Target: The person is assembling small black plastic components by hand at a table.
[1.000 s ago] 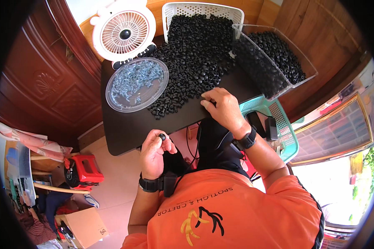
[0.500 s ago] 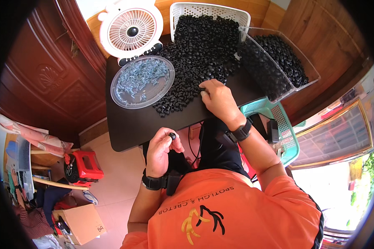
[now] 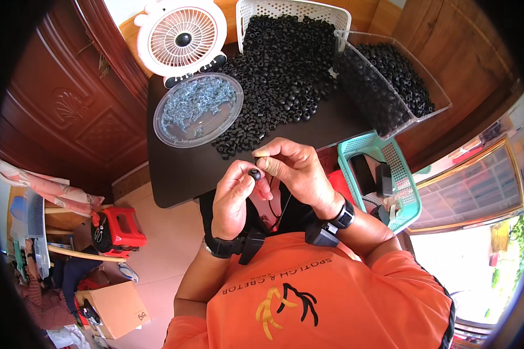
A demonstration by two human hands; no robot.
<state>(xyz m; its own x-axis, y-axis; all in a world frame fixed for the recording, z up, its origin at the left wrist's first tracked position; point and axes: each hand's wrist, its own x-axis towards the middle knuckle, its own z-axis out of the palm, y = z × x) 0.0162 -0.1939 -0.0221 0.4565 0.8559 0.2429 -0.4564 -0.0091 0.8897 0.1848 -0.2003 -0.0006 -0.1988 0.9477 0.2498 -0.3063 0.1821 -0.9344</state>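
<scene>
Just past the table's near edge, my left hand [image 3: 230,200] is closed, pinching a small round black part with a hole [image 3: 254,174] between thumb and forefinger. My right hand [image 3: 300,174] meets it from the right, thumb and forefinger pinched on a small dark piece [image 3: 256,159] that is mostly hidden by the fingertips. Beyond both hands, a heap of small black parts [image 3: 273,87] spreads over the dark table [image 3: 183,177]. To the left of the heap lies a round clear plastic lid [image 3: 201,141] scattered with tiny bluish, see-through pieces.
A white perforated basket [image 3: 343,20] at the back spills black parts. Right of it stands a clear bin [image 3: 416,119] of similar parts. A white fan [image 3: 183,39] stands at the back left. Below the table's right side sits a teal basket [image 3: 410,218] with dark devices and cables.
My right hand has come back from the heap toward me and left, bringing a small dark piece to my left hand. My left hand has risen slightly, still pinching its black part.
</scene>
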